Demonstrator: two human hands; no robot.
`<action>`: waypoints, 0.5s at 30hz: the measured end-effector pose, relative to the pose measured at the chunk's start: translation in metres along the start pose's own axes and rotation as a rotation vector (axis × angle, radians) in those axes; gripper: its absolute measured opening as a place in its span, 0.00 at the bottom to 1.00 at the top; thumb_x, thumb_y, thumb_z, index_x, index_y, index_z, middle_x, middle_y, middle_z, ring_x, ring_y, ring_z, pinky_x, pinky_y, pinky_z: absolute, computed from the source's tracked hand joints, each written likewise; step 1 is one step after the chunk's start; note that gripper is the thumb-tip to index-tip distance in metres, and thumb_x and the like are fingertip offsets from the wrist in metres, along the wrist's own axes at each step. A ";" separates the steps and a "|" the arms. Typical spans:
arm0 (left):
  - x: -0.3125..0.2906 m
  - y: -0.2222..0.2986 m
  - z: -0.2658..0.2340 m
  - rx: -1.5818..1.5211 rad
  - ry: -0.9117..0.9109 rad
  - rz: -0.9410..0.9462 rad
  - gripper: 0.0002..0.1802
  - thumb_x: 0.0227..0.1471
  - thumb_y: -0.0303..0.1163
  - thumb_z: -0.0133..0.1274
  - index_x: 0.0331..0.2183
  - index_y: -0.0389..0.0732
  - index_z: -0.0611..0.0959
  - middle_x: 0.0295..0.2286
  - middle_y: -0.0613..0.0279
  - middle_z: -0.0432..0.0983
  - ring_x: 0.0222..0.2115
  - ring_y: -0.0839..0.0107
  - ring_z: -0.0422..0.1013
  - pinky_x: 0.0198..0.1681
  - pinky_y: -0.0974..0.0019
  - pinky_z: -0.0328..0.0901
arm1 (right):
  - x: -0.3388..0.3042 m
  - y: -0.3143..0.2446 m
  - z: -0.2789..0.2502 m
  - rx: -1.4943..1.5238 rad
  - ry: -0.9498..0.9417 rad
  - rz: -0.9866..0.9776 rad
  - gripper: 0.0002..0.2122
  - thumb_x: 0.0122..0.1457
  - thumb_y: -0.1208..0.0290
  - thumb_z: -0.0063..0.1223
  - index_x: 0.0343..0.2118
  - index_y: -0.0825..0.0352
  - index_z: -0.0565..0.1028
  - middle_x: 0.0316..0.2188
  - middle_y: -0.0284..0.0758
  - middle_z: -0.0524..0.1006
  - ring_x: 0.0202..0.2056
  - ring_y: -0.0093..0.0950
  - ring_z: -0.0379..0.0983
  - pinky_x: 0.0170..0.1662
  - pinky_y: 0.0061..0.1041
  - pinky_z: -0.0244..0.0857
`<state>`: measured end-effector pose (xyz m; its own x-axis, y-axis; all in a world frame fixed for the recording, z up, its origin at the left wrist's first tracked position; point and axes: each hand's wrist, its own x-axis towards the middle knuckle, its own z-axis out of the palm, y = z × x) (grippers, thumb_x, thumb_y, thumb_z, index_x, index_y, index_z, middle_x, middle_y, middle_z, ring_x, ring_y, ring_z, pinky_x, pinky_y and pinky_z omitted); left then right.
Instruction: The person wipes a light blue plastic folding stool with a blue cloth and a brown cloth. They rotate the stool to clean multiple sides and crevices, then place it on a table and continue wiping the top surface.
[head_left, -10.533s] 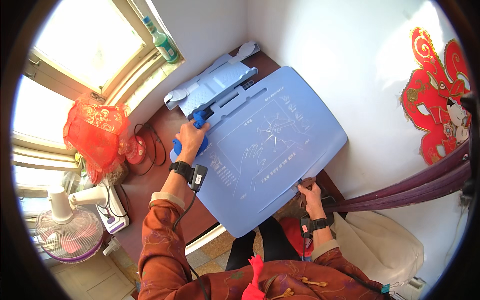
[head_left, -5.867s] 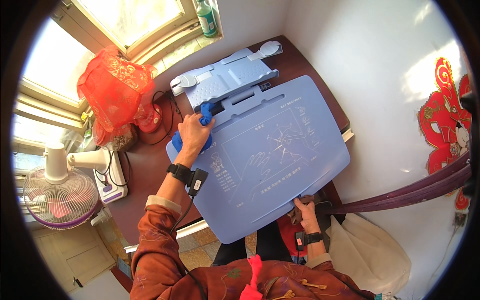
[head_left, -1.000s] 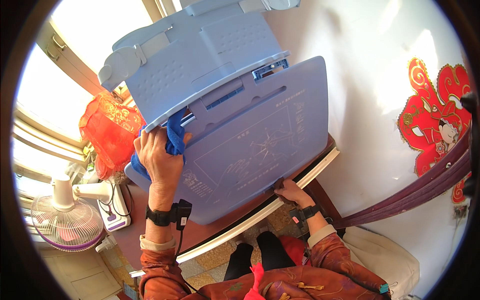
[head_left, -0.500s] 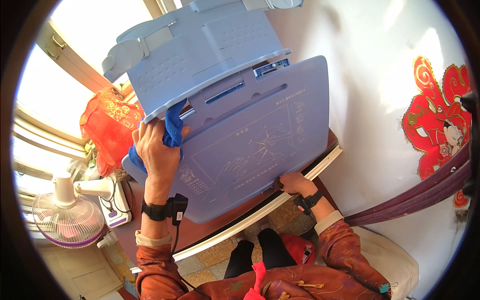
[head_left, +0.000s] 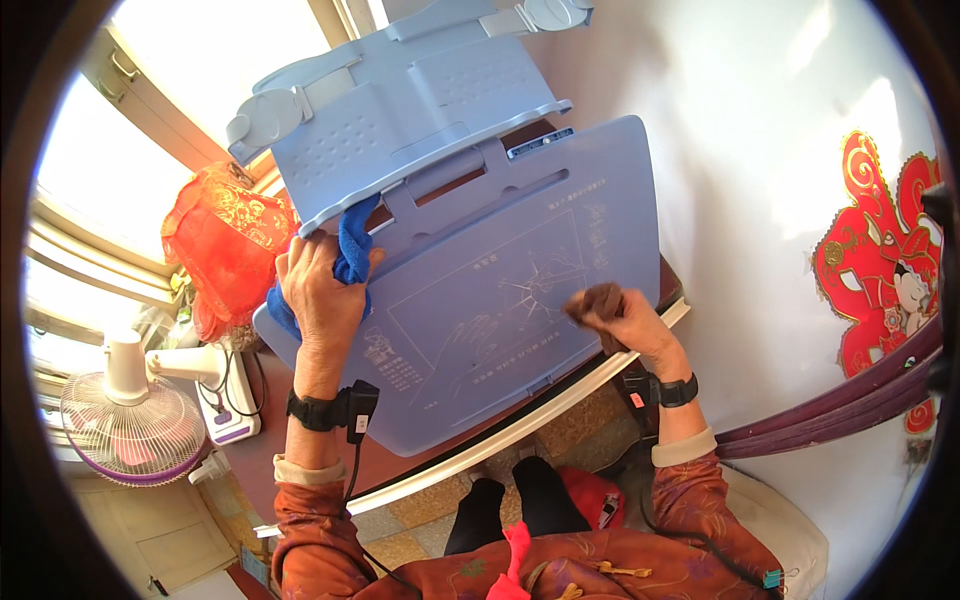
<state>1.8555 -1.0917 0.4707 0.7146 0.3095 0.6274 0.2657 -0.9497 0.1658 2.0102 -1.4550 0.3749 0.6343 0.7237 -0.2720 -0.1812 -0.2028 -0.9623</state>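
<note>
A large blue plastic board (head_left: 440, 350) with pale printed line drawings lies tilted on the dark red table. Behind it rises a lighter blue plastic rack (head_left: 340, 140) with grey clips on both ends. My left hand (head_left: 322, 295) is closed at the rack's lower left corner, gripping a bright blue cloth (head_left: 352, 245) that hangs out between thumb and fingers. Over the board's near right part, my right hand (head_left: 640, 325) is closed on a crumpled brown cloth (head_left: 603, 303). Motion blurs this hand slightly, and I cannot tell whether the cloth touches the board.
A red lampshade (head_left: 225, 245) with gold patterns stands left of the board. Below it are a white power strip (head_left: 228, 400) with cords and a small fan (head_left: 132, 420). A cream strip (head_left: 480, 440) edges the table. Red paper decorations (head_left: 875, 260) hang on the right wall.
My right hand has risen from the board's near edge to above its right part, with the brown cloth now showing. The board and rack have shifted slightly. My left hand keeps its hold.
</note>
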 end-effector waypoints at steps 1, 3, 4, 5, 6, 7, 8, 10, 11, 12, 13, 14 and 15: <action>0.001 0.000 0.001 0.002 0.010 0.009 0.23 0.37 0.39 0.73 0.35 0.39 0.83 0.36 0.58 0.80 0.42 0.55 0.73 0.47 0.56 0.62 | 0.002 -0.019 0.008 0.009 0.062 -0.025 0.08 0.56 0.83 0.56 0.39 0.69 0.78 0.38 0.32 0.80 0.33 0.20 0.74 0.34 0.18 0.69; 0.004 0.001 0.002 0.001 0.021 0.023 0.23 0.37 0.39 0.73 0.34 0.39 0.83 0.36 0.57 0.80 0.42 0.55 0.73 0.47 0.56 0.63 | 0.017 -0.051 0.032 -0.080 0.218 -0.343 0.13 0.53 0.85 0.58 0.42 0.66 0.77 0.41 0.33 0.78 0.33 0.21 0.75 0.34 0.20 0.70; 0.005 0.002 0.002 -0.004 0.025 0.025 0.23 0.37 0.39 0.73 0.35 0.39 0.83 0.36 0.57 0.80 0.42 0.55 0.73 0.47 0.56 0.63 | 0.027 -0.065 0.041 -0.122 0.259 -0.530 0.15 0.52 0.85 0.59 0.43 0.65 0.77 0.42 0.33 0.78 0.33 0.22 0.76 0.34 0.20 0.71; 0.006 0.003 0.003 -0.008 0.026 0.026 0.23 0.37 0.39 0.73 0.35 0.39 0.83 0.36 0.57 0.80 0.42 0.54 0.73 0.48 0.55 0.63 | 0.037 -0.078 0.048 -0.266 0.355 -0.644 0.17 0.50 0.86 0.60 0.44 0.64 0.77 0.43 0.33 0.77 0.33 0.23 0.77 0.34 0.21 0.71; 0.007 0.004 0.002 -0.009 0.017 0.016 0.23 0.37 0.39 0.73 0.35 0.39 0.83 0.36 0.56 0.80 0.42 0.54 0.73 0.48 0.55 0.63 | 0.050 -0.091 0.052 -0.430 0.433 -0.770 0.19 0.48 0.86 0.61 0.45 0.63 0.77 0.43 0.34 0.77 0.34 0.25 0.77 0.34 0.21 0.72; 0.008 0.005 0.002 -0.010 0.017 0.026 0.23 0.37 0.39 0.73 0.35 0.39 0.83 0.36 0.56 0.80 0.42 0.54 0.73 0.48 0.55 0.63 | 0.061 -0.102 0.056 -0.596 0.510 -0.894 0.21 0.47 0.86 0.62 0.46 0.62 0.77 0.43 0.34 0.76 0.34 0.27 0.78 0.34 0.22 0.72; 0.008 0.006 0.002 -0.009 0.006 0.024 0.23 0.37 0.39 0.73 0.35 0.39 0.83 0.36 0.56 0.80 0.41 0.53 0.73 0.48 0.55 0.63 | 0.070 -0.111 0.060 -0.652 0.547 -0.921 0.22 0.46 0.86 0.63 0.46 0.61 0.77 0.42 0.34 0.75 0.33 0.28 0.78 0.34 0.22 0.72; 0.009 0.006 0.002 -0.010 0.002 0.030 0.23 0.37 0.39 0.73 0.35 0.39 0.84 0.36 0.55 0.80 0.41 0.52 0.73 0.48 0.55 0.63 | 0.086 -0.124 0.065 -0.768 0.620 -0.968 0.24 0.44 0.84 0.65 0.47 0.59 0.77 0.40 0.34 0.74 0.33 0.31 0.77 0.33 0.23 0.73; 0.009 0.006 0.002 -0.009 0.011 0.035 0.23 0.37 0.39 0.73 0.35 0.39 0.84 0.35 0.55 0.80 0.41 0.52 0.73 0.47 0.54 0.64 | 0.093 -0.131 0.064 -0.827 0.650 -1.006 0.24 0.45 0.83 0.66 0.47 0.59 0.77 0.39 0.33 0.74 0.32 0.31 0.77 0.33 0.24 0.72; 0.009 0.006 0.003 -0.008 0.012 0.032 0.23 0.37 0.39 0.73 0.35 0.39 0.84 0.35 0.55 0.79 0.41 0.52 0.73 0.47 0.54 0.64 | 0.100 -0.136 0.064 -0.885 0.678 -1.045 0.24 0.45 0.82 0.67 0.48 0.58 0.77 0.38 0.32 0.73 0.31 0.30 0.76 0.32 0.25 0.72; 0.009 0.005 0.003 0.000 0.027 0.042 0.23 0.37 0.39 0.73 0.35 0.39 0.84 0.35 0.55 0.79 0.41 0.52 0.73 0.46 0.54 0.64 | 0.107 -0.141 0.063 -0.941 0.703 -1.085 0.24 0.45 0.81 0.67 0.48 0.58 0.77 0.37 0.31 0.73 0.31 0.30 0.76 0.31 0.26 0.72; 0.009 0.005 0.004 0.005 0.031 0.047 0.23 0.37 0.39 0.73 0.35 0.40 0.84 0.35 0.55 0.79 0.41 0.52 0.73 0.46 0.54 0.64 | 0.113 -0.145 0.063 -1.027 0.793 -1.145 0.21 0.45 0.78 0.68 0.46 0.56 0.79 0.35 0.28 0.72 0.29 0.28 0.74 0.29 0.27 0.70; 0.010 0.004 0.005 0.000 0.035 0.048 0.22 0.37 0.39 0.73 0.35 0.40 0.84 0.35 0.55 0.79 0.41 0.52 0.73 0.45 0.54 0.64 | 0.118 -0.149 0.061 -1.080 0.814 -1.166 0.22 0.44 0.80 0.68 0.45 0.56 0.79 0.35 0.28 0.73 0.30 0.28 0.75 0.30 0.26 0.71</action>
<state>1.8669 -1.0920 0.4735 0.7036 0.2613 0.6608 0.2314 -0.9635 0.1347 2.0660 -1.2997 0.4860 0.2970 0.3864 0.8732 0.9012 -0.4158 -0.1225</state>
